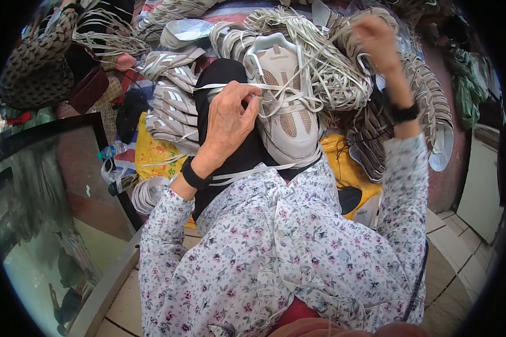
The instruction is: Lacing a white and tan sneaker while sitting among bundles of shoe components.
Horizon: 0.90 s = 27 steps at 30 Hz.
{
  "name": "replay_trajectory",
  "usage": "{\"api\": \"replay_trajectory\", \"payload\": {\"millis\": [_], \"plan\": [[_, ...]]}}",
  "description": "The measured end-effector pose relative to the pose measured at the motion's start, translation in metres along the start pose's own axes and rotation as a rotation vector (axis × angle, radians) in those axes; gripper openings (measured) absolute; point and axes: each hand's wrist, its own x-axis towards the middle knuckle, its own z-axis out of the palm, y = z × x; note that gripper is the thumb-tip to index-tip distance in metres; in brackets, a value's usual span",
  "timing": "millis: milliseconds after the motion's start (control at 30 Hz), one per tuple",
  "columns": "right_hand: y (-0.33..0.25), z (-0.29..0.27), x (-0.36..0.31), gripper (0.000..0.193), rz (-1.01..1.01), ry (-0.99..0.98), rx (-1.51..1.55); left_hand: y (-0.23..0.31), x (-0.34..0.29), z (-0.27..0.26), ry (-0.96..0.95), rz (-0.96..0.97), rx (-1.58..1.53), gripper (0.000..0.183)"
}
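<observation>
The left hand (227, 115) was curled, its fingertips pinched on a flat off-white lace (222, 86) at the throat of a beige-and-white mesh sports shoe (287, 95). That shoe sat at the centre of the view, heel at twelve o'clock and toe at six, resting on the lap against a black cloth (239, 157) that lay under the hand and wrist.

The right hand (376, 36) was raised at about one o'clock, well apart from the shoe, loosely closed and blurred. A pale lace strand (326, 70) ran from the shoe's eyelets toward it, yet whether the fingers actually gripped that strand could not be told. Both wrists wore black bands, and floral-print sleeves (275, 241) filled the lower frame.

Behind the shoe, from ten to two o'clock, lay a heap of matching grey-beige shoe uppers and loose laces (331, 84), tangled so that single pieces were hard to separate. A yellow bag (354, 174) showed only partly at four o'clock, covered by the sleeve.
</observation>
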Motion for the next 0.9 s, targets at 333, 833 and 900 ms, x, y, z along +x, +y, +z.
{"api": "replay_trajectory", "payload": {"millis": [333, 833, 900], "plan": [[0.028, -0.024, -0.064, 0.019, 0.497, 0.068, 0.183, 0.021, 0.006, 0.024, -0.066, 0.157, 0.346, 0.017], [-0.097, 0.083, -0.062, 0.008, 0.105, -0.284, 0.236, -0.03, 0.025, -0.078, 0.349, 0.013, 0.285, 0.007], [-0.099, 0.085, -0.061, 0.007, 0.095, -0.284, 0.244, -0.048, 0.022, -0.099, 0.389, 0.095, 0.415, 0.005]]}}
